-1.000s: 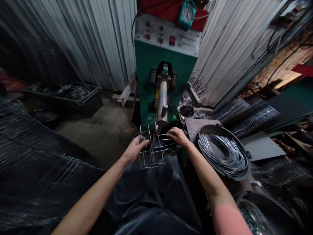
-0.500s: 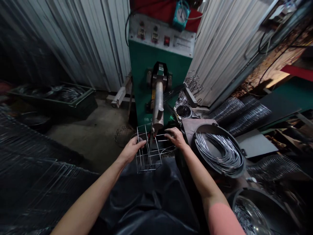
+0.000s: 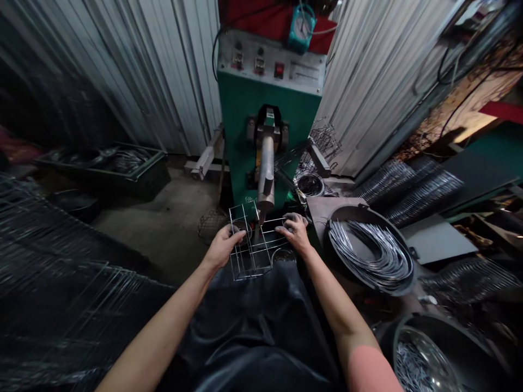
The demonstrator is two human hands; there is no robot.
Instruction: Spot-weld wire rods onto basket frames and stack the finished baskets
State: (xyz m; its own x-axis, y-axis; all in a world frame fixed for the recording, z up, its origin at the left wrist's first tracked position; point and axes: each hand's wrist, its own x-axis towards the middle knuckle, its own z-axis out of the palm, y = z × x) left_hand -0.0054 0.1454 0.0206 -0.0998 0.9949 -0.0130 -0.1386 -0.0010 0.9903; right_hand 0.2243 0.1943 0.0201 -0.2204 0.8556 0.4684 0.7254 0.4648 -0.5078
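Note:
A small wire rack [image 3: 251,253] of thin bright rods, boxy on its left side, is held under the arm of a green spot welder [image 3: 237,125]. My left hand [image 3: 224,246] pinches the rack's left side, thumb pointing right. At its right end, my right hand [image 3: 295,234] is closed with curled fingers round the wires; its fingertips look dark. The welder's round metal arm [image 3: 266,169] slopes down towards me, and its tip [image 3: 261,216] comes down among the rack's rods between my hands. A black apron [image 3: 253,326] covers my lap just below the rack.
To my right, a round pan [image 3: 370,249] holds curved wires, and a bowl [image 3: 425,359] of small metal pieces sits in another pan. Stacked wire mesh [image 3: 61,294] is at my left. A green bin [image 3: 134,174] stands farther back. Corrugated wall [image 3: 171,71] is behind the welder.
The rack's lower edge has tipped up slightly. My right hand's fingers are more curled at the wires. My left hand keeps its pinch, and the view has shifted a little.

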